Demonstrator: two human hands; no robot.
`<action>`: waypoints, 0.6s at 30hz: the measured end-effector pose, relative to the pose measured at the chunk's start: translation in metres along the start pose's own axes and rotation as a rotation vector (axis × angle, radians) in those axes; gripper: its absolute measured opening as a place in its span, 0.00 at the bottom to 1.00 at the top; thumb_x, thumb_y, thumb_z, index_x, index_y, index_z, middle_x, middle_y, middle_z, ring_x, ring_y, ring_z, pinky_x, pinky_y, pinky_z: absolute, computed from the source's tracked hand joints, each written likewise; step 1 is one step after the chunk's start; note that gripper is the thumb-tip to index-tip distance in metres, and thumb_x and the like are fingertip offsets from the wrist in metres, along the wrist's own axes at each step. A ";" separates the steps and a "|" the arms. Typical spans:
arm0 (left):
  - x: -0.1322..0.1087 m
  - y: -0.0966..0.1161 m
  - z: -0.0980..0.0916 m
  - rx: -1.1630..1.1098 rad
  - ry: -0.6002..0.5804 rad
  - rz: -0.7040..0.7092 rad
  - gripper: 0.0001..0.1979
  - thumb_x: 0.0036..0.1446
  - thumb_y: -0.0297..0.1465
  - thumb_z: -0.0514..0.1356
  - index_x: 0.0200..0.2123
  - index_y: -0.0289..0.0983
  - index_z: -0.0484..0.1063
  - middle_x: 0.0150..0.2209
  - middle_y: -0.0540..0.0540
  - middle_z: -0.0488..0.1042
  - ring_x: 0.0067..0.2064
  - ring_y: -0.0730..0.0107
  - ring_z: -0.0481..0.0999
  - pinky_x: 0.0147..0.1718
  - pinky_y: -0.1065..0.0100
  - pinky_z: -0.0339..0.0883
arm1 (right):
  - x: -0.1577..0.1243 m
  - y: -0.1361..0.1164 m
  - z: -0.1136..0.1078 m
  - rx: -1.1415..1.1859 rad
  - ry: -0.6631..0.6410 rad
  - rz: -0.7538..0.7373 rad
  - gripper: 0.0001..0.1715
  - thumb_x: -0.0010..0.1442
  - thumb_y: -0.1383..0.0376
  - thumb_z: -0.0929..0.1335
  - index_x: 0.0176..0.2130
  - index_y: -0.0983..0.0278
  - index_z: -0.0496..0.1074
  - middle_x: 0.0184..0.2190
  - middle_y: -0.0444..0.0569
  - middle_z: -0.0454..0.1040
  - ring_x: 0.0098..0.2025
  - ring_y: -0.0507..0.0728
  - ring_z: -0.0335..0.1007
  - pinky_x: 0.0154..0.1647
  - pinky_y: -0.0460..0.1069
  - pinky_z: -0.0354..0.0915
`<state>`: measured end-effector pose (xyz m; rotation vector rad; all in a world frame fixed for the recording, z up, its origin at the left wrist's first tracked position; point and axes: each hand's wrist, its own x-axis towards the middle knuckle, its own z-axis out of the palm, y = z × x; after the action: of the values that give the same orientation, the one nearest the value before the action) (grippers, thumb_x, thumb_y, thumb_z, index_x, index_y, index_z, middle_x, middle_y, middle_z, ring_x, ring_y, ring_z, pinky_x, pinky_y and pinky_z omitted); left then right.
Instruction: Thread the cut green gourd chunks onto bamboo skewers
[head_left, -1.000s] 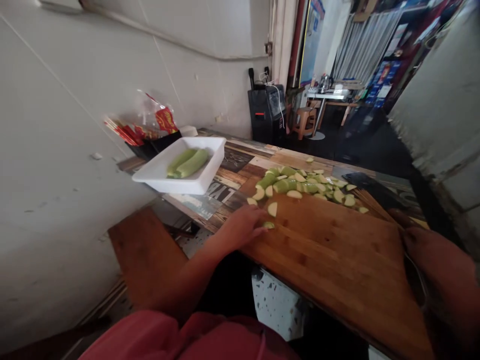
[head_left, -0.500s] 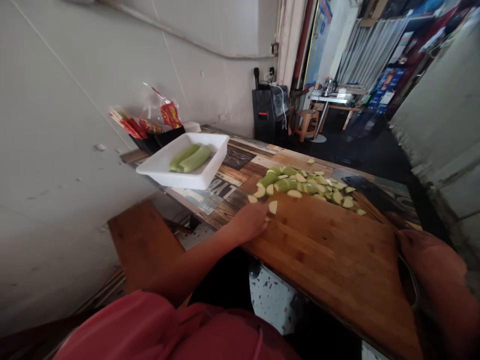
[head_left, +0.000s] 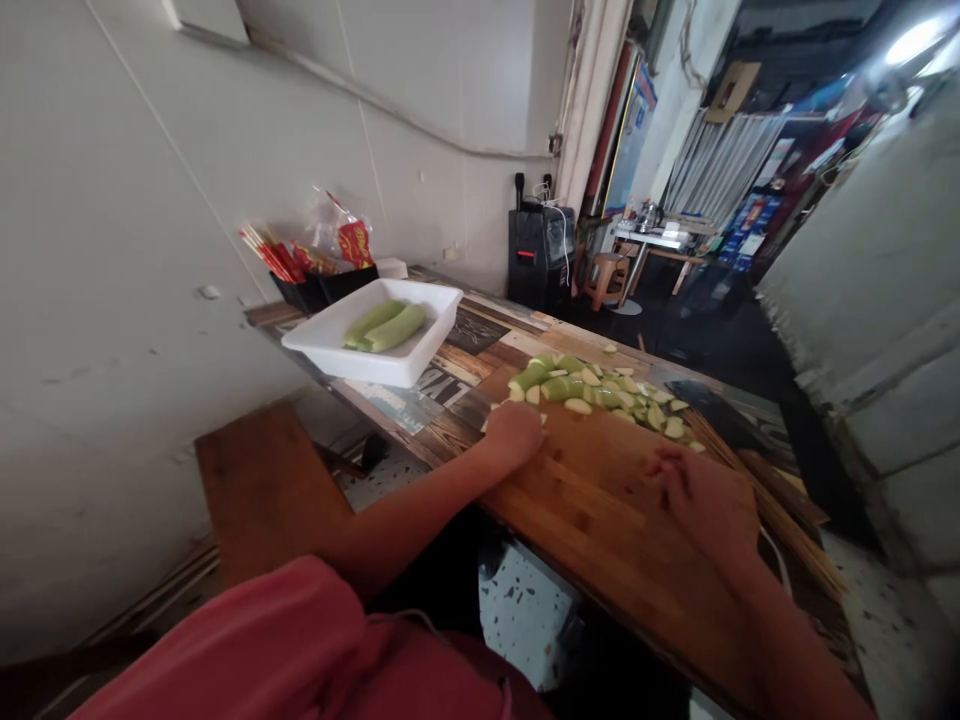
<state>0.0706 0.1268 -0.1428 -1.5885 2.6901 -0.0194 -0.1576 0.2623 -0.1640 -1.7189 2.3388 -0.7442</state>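
Note:
My left hand [head_left: 516, 436] rests at the left end of a wooden cutting board [head_left: 600, 520], its fingers curled over some pale zucchini slices whose edges peek out beside it. Just beyond lies a heap of cut zucchini [head_left: 592, 385], in slices and sliced-through lengths. Over the right part of the board, my right hand [head_left: 705, 495] holds nothing; its fingers are loosely bent and apart, slightly blurred. Past it a knife lies flat, its dark blade [head_left: 716, 400] pointing toward the heap and its wooden handle [head_left: 784, 485] near a bundle of thin sticks [head_left: 772, 510].
A white tray [head_left: 409, 372] with two whole zucchini [head_left: 394, 325] stands at the table's left end. Behind it, a black holder [head_left: 322, 288] contains red-wrapped chopsticks and packets. A black speaker [head_left: 536, 250] stands by the wall. A wooden bench [head_left: 262, 490] is below left.
My right hand has left the knife handle and moved left over the board; the knife stays lying. My left hand has closed further over the slices. The view has tilted slightly.

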 end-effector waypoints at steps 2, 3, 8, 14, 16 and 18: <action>0.004 -0.005 0.002 -0.020 -0.003 0.005 0.13 0.69 0.30 0.57 0.48 0.29 0.79 0.49 0.28 0.80 0.54 0.47 0.81 0.51 0.58 0.74 | 0.001 -0.014 0.004 0.011 -0.040 0.028 0.21 0.67 0.66 0.57 0.49 0.62 0.74 0.42 0.56 0.83 0.43 0.63 0.79 0.54 0.57 0.69; 0.007 -0.009 0.002 -0.041 -0.004 0.026 0.13 0.67 0.28 0.58 0.48 0.29 0.78 0.50 0.29 0.80 0.54 0.48 0.81 0.52 0.58 0.74 | 0.002 -0.017 0.005 0.023 -0.049 0.033 0.21 0.67 0.66 0.57 0.50 0.62 0.74 0.45 0.56 0.83 0.46 0.64 0.78 0.56 0.57 0.69; 0.021 -0.019 -0.003 -0.116 -0.030 0.134 0.11 0.62 0.25 0.61 0.48 0.32 0.78 0.52 0.32 0.80 0.54 0.51 0.81 0.52 0.59 0.74 | 0.002 -0.009 0.011 0.163 -0.052 -0.009 0.25 0.69 0.63 0.57 0.57 0.59 0.74 0.57 0.53 0.79 0.62 0.63 0.72 0.65 0.58 0.66; 0.030 0.000 0.001 -0.102 -0.036 0.254 0.09 0.59 0.28 0.65 0.43 0.33 0.80 0.47 0.30 0.80 0.51 0.43 0.81 0.49 0.54 0.75 | -0.003 0.004 0.023 0.397 -0.274 0.142 0.29 0.71 0.57 0.53 0.60 0.60 0.72 0.34 0.53 0.80 0.31 0.63 0.76 0.31 0.56 0.73; 0.035 0.000 0.005 -0.124 -0.017 0.242 0.07 0.60 0.26 0.63 0.41 0.33 0.80 0.47 0.30 0.80 0.51 0.44 0.81 0.49 0.56 0.74 | -0.002 0.007 0.024 0.478 -0.250 0.182 0.28 0.71 0.57 0.52 0.57 0.60 0.70 0.38 0.55 0.81 0.28 0.60 0.74 0.27 0.54 0.71; 0.039 -0.002 0.007 -0.132 -0.026 0.252 0.08 0.58 0.25 0.65 0.42 0.33 0.79 0.47 0.31 0.81 0.52 0.45 0.81 0.48 0.57 0.74 | -0.001 0.010 0.023 0.496 -0.189 0.216 0.27 0.72 0.58 0.50 0.55 0.61 0.70 0.43 0.58 0.81 0.28 0.59 0.74 0.27 0.52 0.71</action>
<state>0.0541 0.0918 -0.1503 -1.2530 2.9027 0.1846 -0.1567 0.2580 -0.1888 -1.2458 1.9574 -0.9702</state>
